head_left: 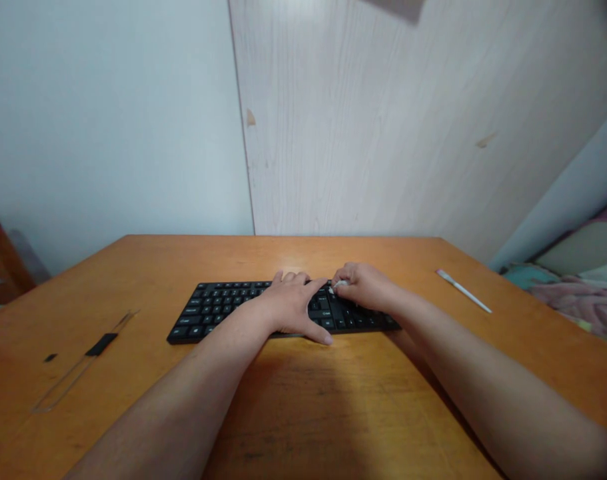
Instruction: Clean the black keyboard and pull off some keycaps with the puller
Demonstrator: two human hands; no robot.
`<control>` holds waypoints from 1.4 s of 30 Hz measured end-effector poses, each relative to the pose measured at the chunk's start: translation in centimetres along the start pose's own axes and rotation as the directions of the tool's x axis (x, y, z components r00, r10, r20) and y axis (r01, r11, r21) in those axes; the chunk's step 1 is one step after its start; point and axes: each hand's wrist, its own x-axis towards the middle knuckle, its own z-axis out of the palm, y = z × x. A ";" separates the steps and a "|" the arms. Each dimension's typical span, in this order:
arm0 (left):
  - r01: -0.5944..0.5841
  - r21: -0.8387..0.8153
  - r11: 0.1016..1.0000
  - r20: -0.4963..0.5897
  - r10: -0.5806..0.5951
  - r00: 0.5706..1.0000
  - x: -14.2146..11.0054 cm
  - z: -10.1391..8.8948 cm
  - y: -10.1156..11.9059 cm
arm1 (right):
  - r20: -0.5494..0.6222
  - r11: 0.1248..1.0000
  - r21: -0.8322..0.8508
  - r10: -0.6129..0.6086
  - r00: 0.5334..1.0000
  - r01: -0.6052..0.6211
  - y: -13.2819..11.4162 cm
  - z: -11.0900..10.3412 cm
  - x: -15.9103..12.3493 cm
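A black computer keyboard [218,308] lies in the middle of the orange wooden table [293,257]. My left hand [288,303] rests palm down on its keys, fingers spread and thumb hanging over the front edge. Close to those fingers, my right hand [363,287] pinches a small white piece [339,285] against the keys at the right of the keyboard. The piece looks like tissue or cloth, though it is too small to tell. My hands hide the keyboard's middle.
A white pen-like stick [463,291] lies on the table to the right. On the left lie a transparent strip with a black band [101,345] and a small black bit [50,357]. A wooden chair [0,260] stands at far left, bedding [573,280] at right, a wall and pale wood panel behind.
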 end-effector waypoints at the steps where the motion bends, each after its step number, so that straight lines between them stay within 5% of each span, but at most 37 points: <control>1: -0.003 0.001 1.000 -0.001 0.003 1.000 0.0 0.0 0.0 | 0.014 1.000 0.003 0.006 1.000 -0.006 0.0 -0.1 0.0; 28: -0.038 0.025 0.999 -0.001 0.038 0.999 0.1 0.3 -0.2 | 0.162 0.982 -0.001 0.187 0.969 -0.189 2.0 -2.8 -0.9; 36: -0.055 0.028 0.998 -0.008 0.055 0.998 0.1 0.2 -0.1 | 0.074 0.994 0.109 -0.007 0.997 -0.002 0.2 -1.8 -1.1; 42: -0.060 0.013 0.998 -0.013 0.061 0.998 0.1 0.0 0.0 | 0.083 0.999 -0.006 -0.034 0.996 0.035 -1.4 -0.8 -1.2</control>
